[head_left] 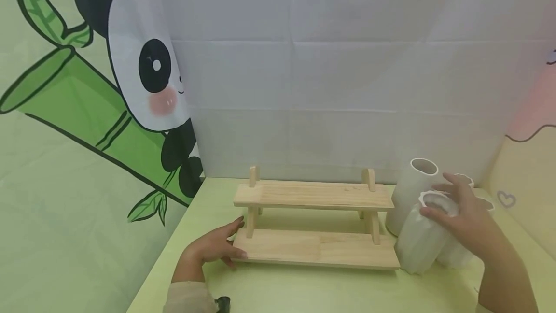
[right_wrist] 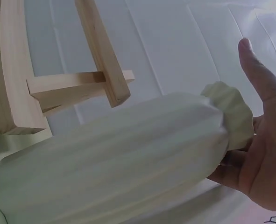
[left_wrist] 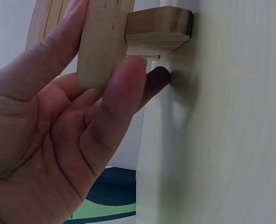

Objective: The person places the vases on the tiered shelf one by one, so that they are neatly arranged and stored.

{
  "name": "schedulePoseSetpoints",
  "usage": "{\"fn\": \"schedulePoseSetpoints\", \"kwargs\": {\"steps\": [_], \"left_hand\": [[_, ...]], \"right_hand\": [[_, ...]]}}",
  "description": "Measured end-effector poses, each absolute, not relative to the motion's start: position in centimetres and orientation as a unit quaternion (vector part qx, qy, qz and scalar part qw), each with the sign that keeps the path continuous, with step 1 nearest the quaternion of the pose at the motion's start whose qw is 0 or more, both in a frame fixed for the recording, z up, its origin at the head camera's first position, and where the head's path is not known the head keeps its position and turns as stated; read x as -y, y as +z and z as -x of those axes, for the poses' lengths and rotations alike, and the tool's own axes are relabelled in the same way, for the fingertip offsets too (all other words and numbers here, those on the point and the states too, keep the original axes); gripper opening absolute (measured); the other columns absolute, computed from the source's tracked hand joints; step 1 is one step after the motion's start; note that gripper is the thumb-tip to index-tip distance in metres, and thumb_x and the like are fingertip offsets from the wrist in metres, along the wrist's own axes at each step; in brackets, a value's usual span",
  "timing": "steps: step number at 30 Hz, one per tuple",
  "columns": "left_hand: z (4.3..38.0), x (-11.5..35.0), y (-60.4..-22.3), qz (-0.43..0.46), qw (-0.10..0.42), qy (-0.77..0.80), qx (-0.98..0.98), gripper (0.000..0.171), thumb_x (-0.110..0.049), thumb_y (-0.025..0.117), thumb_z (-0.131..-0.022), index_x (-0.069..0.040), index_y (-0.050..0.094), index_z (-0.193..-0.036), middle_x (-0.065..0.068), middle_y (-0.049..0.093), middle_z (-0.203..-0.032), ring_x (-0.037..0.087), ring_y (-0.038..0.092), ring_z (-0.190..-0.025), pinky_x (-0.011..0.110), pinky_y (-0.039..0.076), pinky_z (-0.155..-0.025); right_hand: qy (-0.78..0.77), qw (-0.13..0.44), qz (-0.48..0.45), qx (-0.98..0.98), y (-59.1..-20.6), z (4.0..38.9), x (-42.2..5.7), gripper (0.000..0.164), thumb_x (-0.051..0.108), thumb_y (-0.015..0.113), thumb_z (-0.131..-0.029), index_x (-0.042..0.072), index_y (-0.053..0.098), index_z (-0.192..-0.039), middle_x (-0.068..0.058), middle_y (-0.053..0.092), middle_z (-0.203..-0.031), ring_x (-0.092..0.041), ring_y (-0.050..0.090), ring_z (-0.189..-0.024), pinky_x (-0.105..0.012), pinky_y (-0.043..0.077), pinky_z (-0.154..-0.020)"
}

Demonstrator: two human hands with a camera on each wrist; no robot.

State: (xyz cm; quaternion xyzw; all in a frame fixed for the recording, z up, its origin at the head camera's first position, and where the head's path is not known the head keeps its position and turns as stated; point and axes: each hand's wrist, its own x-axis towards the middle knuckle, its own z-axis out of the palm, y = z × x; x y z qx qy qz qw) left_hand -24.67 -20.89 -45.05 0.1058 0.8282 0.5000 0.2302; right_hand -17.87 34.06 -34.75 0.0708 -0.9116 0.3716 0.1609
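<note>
A two-tier wooden shelf stand [head_left: 319, 250] sits on the table. My left hand [head_left: 213, 245] grips the left end of its lower board [left_wrist: 100, 46], with the thumb on one face and fingers reaching beneath. At the right, a white fluted vase [head_left: 419, 243] with a wavy rim stands beside the stand. My right hand [head_left: 475, 226] is at its neck. In the right wrist view the thumb [right_wrist: 259, 72] stretches away from the vase, while the other fingers are partly hidden behind the neck.
A smooth white cylindrical vase [head_left: 404, 206] stands behind the fluted one, close to the stand's right end. More white vases [head_left: 456, 255] are partly covered by my right hand. A pale cloth wall [head_left: 286, 76] rises behind the yellow-green table [head_left: 312, 291]; a panda-print wall [head_left: 147, 52] is at left.
</note>
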Motion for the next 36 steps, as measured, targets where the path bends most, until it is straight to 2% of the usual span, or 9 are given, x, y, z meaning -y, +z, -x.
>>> {"fn": "schedulePoseSetpoints", "kwargs": {"steps": [5,9,11,15,20,27,30,33,36], "left_hand": [[24.6,21.0,-45.2,-0.106,0.226,0.491,-0.834,0.112,-0.021,0.088,-0.07,-0.012,0.019,-0.158,0.032,0.021,-0.156,0.025,0.07,-0.085,0.04,0.059,-0.07],[24.6,21.0,-45.2,-0.113,0.228,0.492,-0.832,0.109,-0.021,0.088,-0.071,-0.011,0.02,-0.157,0.033,0.03,-0.152,0.025,0.07,-0.088,0.04,0.06,-0.072],[24.6,21.0,-45.2,-0.117,0.227,0.488,-0.835,0.109,-0.022,0.087,-0.072,-0.01,0.021,-0.157,0.032,0.035,-0.149,0.026,0.071,-0.087,0.04,0.059,-0.074],[24.5,21.1,-45.2,-0.12,0.226,0.481,-0.838,0.106,-0.021,0.087,-0.073,-0.01,0.022,-0.157,0.031,0.041,-0.146,0.027,0.072,-0.084,0.043,0.058,-0.08],[24.5,21.2,-45.3,-0.119,0.228,0.481,-0.838,0.106,-0.021,0.086,-0.073,-0.01,0.022,-0.157,0.03,0.042,-0.145,0.027,0.072,-0.085,0.044,0.058,-0.081],[24.4,21.2,-45.3,-0.111,0.232,0.483,-0.837,0.107,-0.021,0.087,-0.071,-0.01,0.024,-0.156,0.029,0.046,-0.142,0.027,0.072,-0.083,0.042,0.058,-0.078],[24.4,21.2,-45.1,-0.111,0.234,0.489,-0.833,0.105,-0.019,0.087,-0.072,-0.009,0.025,-0.156,0.028,0.049,-0.14,0.027,0.072,-0.085,0.041,0.059,-0.076],[24.4,21.3,-44.9,-0.112,0.234,0.495,-0.83,0.103,-0.018,0.087,-0.072,-0.009,0.027,-0.155,0.027,0.051,-0.138,0.027,0.071,-0.087,0.041,0.059,-0.073],[24.4,21.3,-44.8,-0.111,0.234,0.498,-0.828,0.102,-0.016,0.087,-0.072,-0.008,0.027,-0.155,0.027,0.052,-0.136,0.027,0.071,-0.088,0.042,0.059,-0.071]], "right_hand": [[0.347,0.105,-0.053,0.93,-35.0,17.8,-34.6,0.094,0.04,0.071,-0.09,0.011,0.011,-0.157,-0.025,0.039,-0.146,-0.051,0.043,-0.122,-0.066,0.038,-0.088],[0.339,0.084,-0.055,0.935,-35.1,17.6,-34.8,0.085,0.041,0.069,-0.091,0.011,0.02,-0.154,-0.027,0.033,-0.149,-0.052,0.043,-0.121,-0.063,0.04,-0.086],[0.331,0.089,-0.061,0.937,-35.1,17.7,-34.9,0.079,0.041,0.07,-0.09,0.012,0.028,-0.151,-0.023,0.038,-0.147,-0.048,0.045,-0.122,-0.055,0.043,-0.087],[0.31,0.103,-0.066,0.943,-35.2,17.7,-34.8,0.068,0.041,0.071,-0.09,0.013,0.04,-0.144,-0.017,0.048,-0.14,-0.041,0.051,-0.118,-0.049,0.045,-0.085],[0.292,0.093,-0.039,0.951,-35.2,17.8,-34.7,0.072,0.049,0.069,-0.088,0.013,0.041,-0.144,-0.025,0.05,-0.138,-0.05,0.053,-0.116,-0.061,0.044,-0.081],[0.316,0.124,0.023,0.94,-35.2,17.9,-35.2,0.074,0.051,0.069,-0.088,0.018,0.04,-0.148,-0.03,0.038,-0.148,-0.057,0.044,-0.119,-0.061,0.042,-0.078],[0.359,0.157,0.06,0.918,-34.7,17.5,-35.3,0.074,0.046,0.071,-0.087,0.025,0.038,-0.15,-0.02,0.041,-0.146,-0.042,0.048,-0.115,-0.047,0.047,-0.074],[0.468,0.198,0.071,0.858,-34.0,16.9,-34.7,0.067,0.028,0.076,-0.087,0.03,0.044,-0.147,-0.001,0.055,-0.122,-0.015,0.055,-0.098,-0.024,0.048,-0.067],[0.584,0.243,0.05,0.773,-33.3,16.4,-33.4,0.062,0.008,0.078,-0.083,0.027,0.055,-0.138,0.013,0.06,-0.105,0.001,0.059,-0.083,-0.012,0.05,-0.064]]}}
